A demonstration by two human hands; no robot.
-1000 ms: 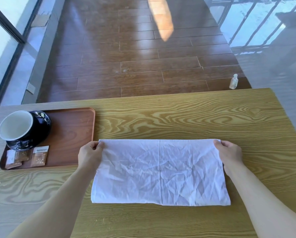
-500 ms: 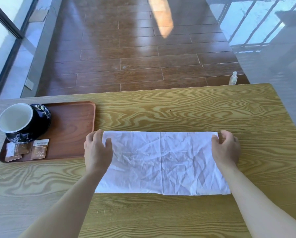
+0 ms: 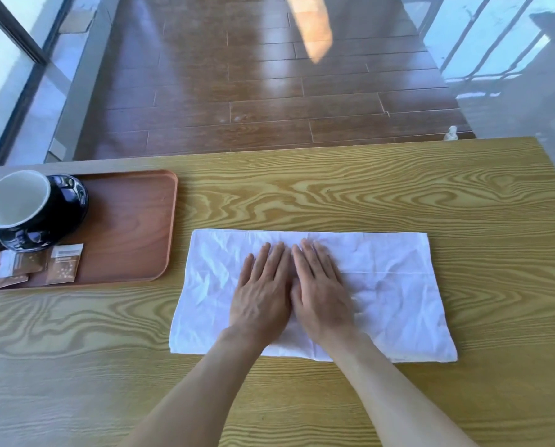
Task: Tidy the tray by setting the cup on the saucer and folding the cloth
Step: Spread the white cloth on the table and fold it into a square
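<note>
White cloth point(image 3: 382, 285): creased, folded into a wide rectangle, flat on the wood-grain table point(image 3: 398, 195), just right of the brown tray point(image 3: 131, 227). Left hand point(image 3: 261, 293) and right hand point(image 3: 321, 293): side by side at mid-cloth, palms down, fingers extended, pressing, gripping nothing. Black cup point(image 3: 18, 208), white inside, on black saucer point(image 3: 73, 195), tray's far left; sachets point(image 3: 63, 264) in front.

Tabletop point(image 3: 366, 195): light yellow wood w/ bold swirling grain, fills the lower half of view. Beyond its far edge, floor point(image 3: 269, 101) of dark reddish-brown planks, glossy, w/ pale reflections and a bright orange-ish sun patch point(image 3: 315, 30) near top center. Left side: glass door/window w/ dark frame point(image 3: 15, 30) and grey sill, strong daylight. Right: glass w/ railing bars point(image 3: 482, 37) behind. Small pale bottle point(image 3: 451, 134) on floor near tabletop's far right corner.
</note>
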